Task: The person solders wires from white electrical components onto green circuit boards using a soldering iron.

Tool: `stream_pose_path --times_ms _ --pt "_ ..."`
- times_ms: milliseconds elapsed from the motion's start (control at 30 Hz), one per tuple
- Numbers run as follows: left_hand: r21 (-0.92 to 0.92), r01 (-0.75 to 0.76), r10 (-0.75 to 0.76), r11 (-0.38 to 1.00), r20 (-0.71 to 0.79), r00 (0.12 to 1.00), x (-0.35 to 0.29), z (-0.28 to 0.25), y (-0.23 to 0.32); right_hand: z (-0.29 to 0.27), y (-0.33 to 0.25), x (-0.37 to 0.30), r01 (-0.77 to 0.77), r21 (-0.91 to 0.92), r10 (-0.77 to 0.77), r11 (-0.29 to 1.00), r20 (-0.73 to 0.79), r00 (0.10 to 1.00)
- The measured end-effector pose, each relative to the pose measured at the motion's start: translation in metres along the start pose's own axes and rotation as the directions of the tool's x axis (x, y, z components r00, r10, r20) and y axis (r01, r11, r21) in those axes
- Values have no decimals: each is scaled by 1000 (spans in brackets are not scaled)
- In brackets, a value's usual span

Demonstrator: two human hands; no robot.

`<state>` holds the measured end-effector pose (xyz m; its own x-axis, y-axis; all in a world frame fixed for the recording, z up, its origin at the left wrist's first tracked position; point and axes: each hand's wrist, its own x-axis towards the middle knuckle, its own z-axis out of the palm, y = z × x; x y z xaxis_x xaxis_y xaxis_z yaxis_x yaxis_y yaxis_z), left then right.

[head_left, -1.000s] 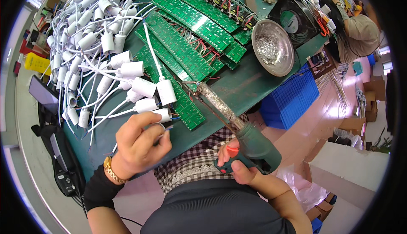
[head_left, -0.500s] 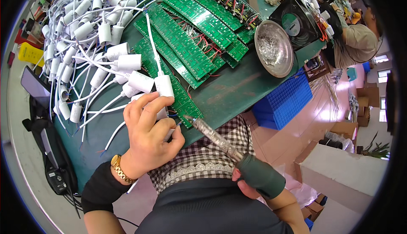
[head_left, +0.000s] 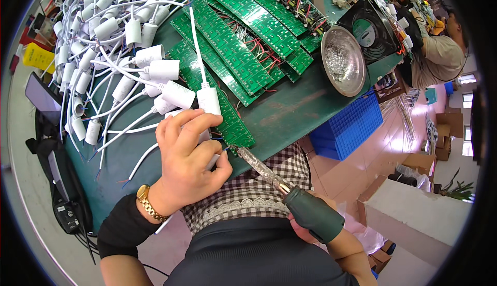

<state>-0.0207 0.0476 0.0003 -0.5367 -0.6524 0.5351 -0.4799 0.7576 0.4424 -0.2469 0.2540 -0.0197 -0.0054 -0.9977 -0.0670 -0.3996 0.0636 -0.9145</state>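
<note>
Being gripped by right hand point(head_left: 300, 229), fingers mostly hidden: soldering iron point(head_left: 313, 214), tip held close to green board point(head_left: 234, 127); white cable point(head_left: 213, 161) pinched by left hand point(head_left: 187, 168), both at near edge of worktop point(head_left: 295, 117)

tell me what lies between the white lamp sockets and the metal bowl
In the head view, overlapping green circuit boards lie between the white lamp sockets and the metal bowl, with green tabletop showing beside the bowl.

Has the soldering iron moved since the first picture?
Yes. Against the nearest green board, the soldering iron came down the picture, its tip going from beside the board's middle to its near end.
</note>
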Motion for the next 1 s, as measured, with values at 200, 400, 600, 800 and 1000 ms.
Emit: stream_pose_path --times_ms 200,400,600,800,1000 --pt "11 5 -5 1000 2 1000 1 0 1 -8 -10 19 237 -304 -224 923 76 972" --pt "11 -3 3 1000 -8 1000 1 1 1 -7 -11 13 54 -139 -47 989 49 998" --pt "10 -2 2 1000 -10 1000 1 2 1 -6 -11 11 100 -149 -100 984 5 995" --pt "25 1 -1 1000 -4 1000 0 1 2 -9 -13 11 131 -211 -116 969 80 990" --pt "55 17 -19 998 20 1000 -1 0 5 -7 -16 6 54 -90 -51 994 36 998"
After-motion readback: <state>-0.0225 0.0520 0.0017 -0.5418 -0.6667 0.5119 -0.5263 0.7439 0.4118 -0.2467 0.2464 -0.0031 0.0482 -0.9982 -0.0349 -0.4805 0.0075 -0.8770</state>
